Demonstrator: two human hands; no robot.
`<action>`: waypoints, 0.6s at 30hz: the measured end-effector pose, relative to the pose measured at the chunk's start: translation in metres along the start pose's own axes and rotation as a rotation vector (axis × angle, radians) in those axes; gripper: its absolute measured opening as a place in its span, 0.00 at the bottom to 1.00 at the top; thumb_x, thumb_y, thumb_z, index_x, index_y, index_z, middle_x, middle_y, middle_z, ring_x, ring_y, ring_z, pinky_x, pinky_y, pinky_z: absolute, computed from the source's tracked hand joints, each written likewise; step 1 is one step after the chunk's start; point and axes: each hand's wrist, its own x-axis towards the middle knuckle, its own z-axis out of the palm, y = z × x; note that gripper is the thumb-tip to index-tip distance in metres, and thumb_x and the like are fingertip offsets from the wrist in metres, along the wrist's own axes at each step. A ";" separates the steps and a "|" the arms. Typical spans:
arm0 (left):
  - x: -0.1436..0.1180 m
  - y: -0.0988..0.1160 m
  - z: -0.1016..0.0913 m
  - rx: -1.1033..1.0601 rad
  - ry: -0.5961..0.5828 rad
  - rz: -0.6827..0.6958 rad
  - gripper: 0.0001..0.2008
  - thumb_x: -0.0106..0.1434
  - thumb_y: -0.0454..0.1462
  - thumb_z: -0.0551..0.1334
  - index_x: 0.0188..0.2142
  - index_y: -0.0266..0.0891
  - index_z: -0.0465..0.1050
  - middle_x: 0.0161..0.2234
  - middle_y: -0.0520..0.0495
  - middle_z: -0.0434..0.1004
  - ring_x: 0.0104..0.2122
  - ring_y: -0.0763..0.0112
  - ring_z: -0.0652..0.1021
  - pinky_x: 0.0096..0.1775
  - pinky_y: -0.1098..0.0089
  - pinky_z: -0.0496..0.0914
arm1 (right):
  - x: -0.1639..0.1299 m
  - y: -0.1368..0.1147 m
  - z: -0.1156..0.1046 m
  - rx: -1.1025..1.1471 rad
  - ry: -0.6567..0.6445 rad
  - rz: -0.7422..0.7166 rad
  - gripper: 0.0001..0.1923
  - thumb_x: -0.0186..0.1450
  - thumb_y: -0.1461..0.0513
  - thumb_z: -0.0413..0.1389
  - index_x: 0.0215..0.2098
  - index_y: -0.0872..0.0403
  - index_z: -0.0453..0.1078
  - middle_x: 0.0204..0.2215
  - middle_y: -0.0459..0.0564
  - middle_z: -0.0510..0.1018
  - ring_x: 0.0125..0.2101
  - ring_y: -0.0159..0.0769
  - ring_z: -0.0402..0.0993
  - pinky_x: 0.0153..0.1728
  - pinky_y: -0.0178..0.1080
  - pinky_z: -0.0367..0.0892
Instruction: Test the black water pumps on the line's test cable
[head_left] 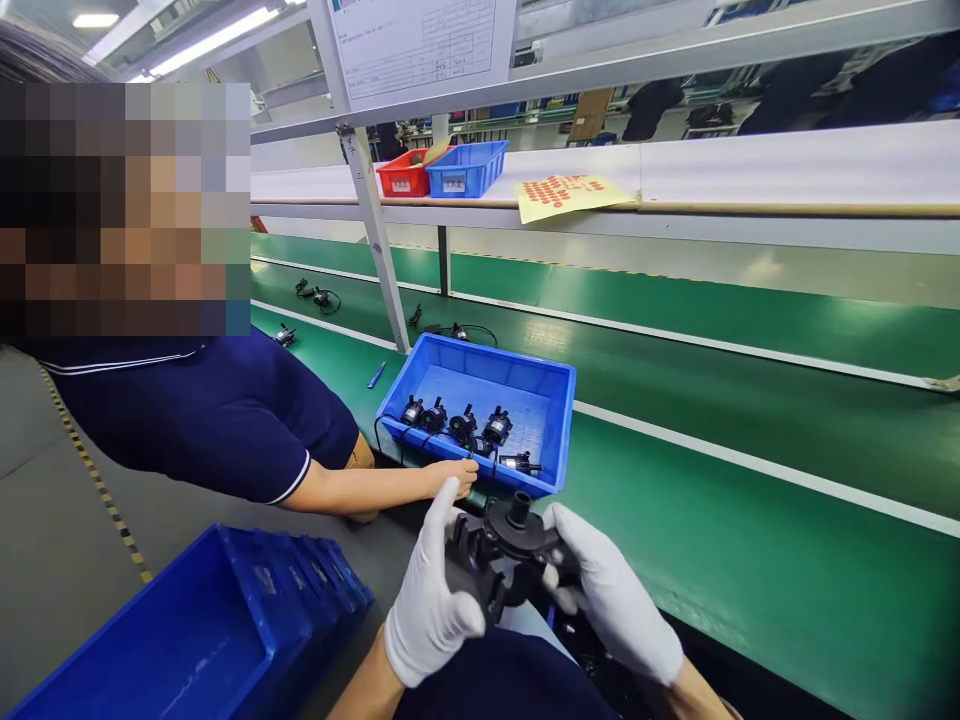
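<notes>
Close to my body, my left hand (431, 600), in a white glove, is closed around black plastic pump parts (517, 530). A round cover with a short upright spout shows on top. My right hand (619, 595), also gloved in white, grips the right side of these parts, its fingertips curled beneath. Where one part ends and another begins, I cannot make out. Just beyond my hands is a blue bin (559, 430) with several small black pumps (496, 425) along its near side, their cables over the rim. A co-worker's bare hand (454, 477) touches a cable at that rim.
The co-worker (247, 420) is at my left. Stacked blue crates (277, 590) stand on the floor at lower left. Across the green bench (720, 530) lie a blue pen-like tool (376, 375) and more cabled pumps (322, 298). A shelf bears red (403, 178) and blue trays (466, 172) and a yellow sticker sheet (570, 196).
</notes>
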 end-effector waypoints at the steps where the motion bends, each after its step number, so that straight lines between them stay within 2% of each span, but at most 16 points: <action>1: -0.001 0.006 0.000 -0.033 -0.016 -0.030 0.44 0.55 0.60 0.68 0.64 0.41 0.64 0.60 0.34 0.71 0.63 0.44 0.67 0.62 0.53 0.65 | 0.002 -0.002 0.000 0.070 0.008 0.055 0.34 0.64 0.31 0.45 0.25 0.52 0.58 0.16 0.39 0.59 0.15 0.25 0.48 0.17 0.30 0.49; 2: -0.002 0.010 0.001 -0.044 -0.034 -0.054 0.40 0.59 0.59 0.66 0.64 0.40 0.66 0.61 0.35 0.70 0.64 0.45 0.66 0.63 0.53 0.63 | 0.003 -0.004 0.001 0.100 0.029 0.076 0.35 0.63 0.31 0.46 0.23 0.52 0.56 0.14 0.38 0.57 0.15 0.24 0.45 0.17 0.30 0.47; 4: 0.000 0.015 0.003 -0.019 -0.052 -0.088 0.35 0.61 0.54 0.68 0.62 0.40 0.68 0.63 0.37 0.68 0.66 0.49 0.63 0.66 0.56 0.58 | 0.003 -0.008 0.002 0.042 0.087 0.034 0.36 0.62 0.31 0.48 0.20 0.52 0.52 0.13 0.38 0.55 0.15 0.25 0.46 0.18 0.31 0.48; 6: 0.007 0.010 0.008 -0.074 -0.056 -0.150 0.30 0.61 0.49 0.70 0.59 0.41 0.71 0.61 0.40 0.70 0.63 0.53 0.65 0.66 0.60 0.55 | -0.003 -0.013 0.005 -0.108 0.100 -0.062 0.36 0.63 0.31 0.49 0.18 0.52 0.54 0.14 0.41 0.59 0.17 0.27 0.51 0.21 0.33 0.54; 7: 0.011 0.004 0.012 -0.173 -0.069 -0.211 0.28 0.61 0.49 0.70 0.57 0.42 0.74 0.58 0.41 0.73 0.60 0.55 0.69 0.64 0.61 0.58 | -0.007 -0.016 0.007 -0.164 0.073 -0.117 0.36 0.64 0.31 0.48 0.18 0.52 0.55 0.14 0.42 0.61 0.18 0.28 0.53 0.22 0.33 0.56; 8: 0.016 -0.003 0.016 -0.292 -0.094 -0.285 0.25 0.61 0.52 0.68 0.53 0.41 0.76 0.53 0.41 0.77 0.54 0.56 0.73 0.60 0.61 0.64 | -0.011 -0.020 0.009 -0.186 0.028 -0.167 0.36 0.65 0.32 0.47 0.18 0.52 0.57 0.15 0.43 0.63 0.18 0.29 0.55 0.23 0.33 0.58; 10: 0.025 -0.019 0.022 -0.568 -0.184 -0.437 0.27 0.62 0.59 0.62 0.45 0.39 0.78 0.40 0.42 0.79 0.37 0.61 0.77 0.42 0.63 0.72 | -0.021 -0.026 0.014 -0.120 -0.050 -0.193 0.35 0.66 0.33 0.46 0.19 0.52 0.58 0.15 0.43 0.63 0.18 0.29 0.56 0.22 0.33 0.59; 12: 0.031 -0.030 0.025 -0.806 -0.279 -0.522 0.26 0.64 0.59 0.59 0.41 0.38 0.78 0.32 0.45 0.75 0.24 0.71 0.71 0.26 0.71 0.65 | -0.029 -0.030 0.018 0.000 -0.068 -0.129 0.34 0.65 0.34 0.48 0.20 0.52 0.58 0.15 0.42 0.63 0.18 0.29 0.57 0.21 0.33 0.59; 14: 0.033 -0.036 0.026 -0.988 -0.353 -0.552 0.19 0.66 0.51 0.59 0.40 0.39 0.78 0.29 0.48 0.71 0.19 0.77 0.64 0.21 0.75 0.55 | -0.033 -0.032 0.022 0.079 -0.062 -0.036 0.35 0.62 0.32 0.50 0.20 0.52 0.58 0.15 0.42 0.62 0.17 0.29 0.58 0.20 0.32 0.58; 15: 0.034 -0.037 0.026 -1.042 -0.373 -0.554 0.16 0.67 0.48 0.59 0.40 0.40 0.78 0.29 0.48 0.71 0.18 0.78 0.63 0.20 0.76 0.53 | -0.033 -0.032 0.023 0.098 -0.066 0.003 0.35 0.61 0.31 0.49 0.20 0.52 0.58 0.15 0.42 0.62 0.17 0.29 0.59 0.19 0.32 0.57; 17: 0.034 -0.036 0.023 -1.012 -0.389 -0.540 0.15 0.68 0.47 0.58 0.40 0.40 0.78 0.28 0.48 0.71 0.17 0.78 0.64 0.20 0.75 0.55 | -0.031 -0.030 0.025 0.074 -0.064 0.015 0.34 0.63 0.32 0.46 0.20 0.52 0.58 0.16 0.44 0.65 0.17 0.30 0.62 0.19 0.32 0.57; 18: 0.033 -0.035 0.022 -0.955 -0.372 -0.518 0.17 0.67 0.49 0.59 0.39 0.40 0.79 0.29 0.48 0.73 0.18 0.76 0.66 0.22 0.74 0.60 | -0.029 -0.029 0.025 0.010 -0.052 -0.006 0.32 0.64 0.34 0.45 0.21 0.52 0.59 0.18 0.46 0.68 0.19 0.32 0.64 0.20 0.33 0.60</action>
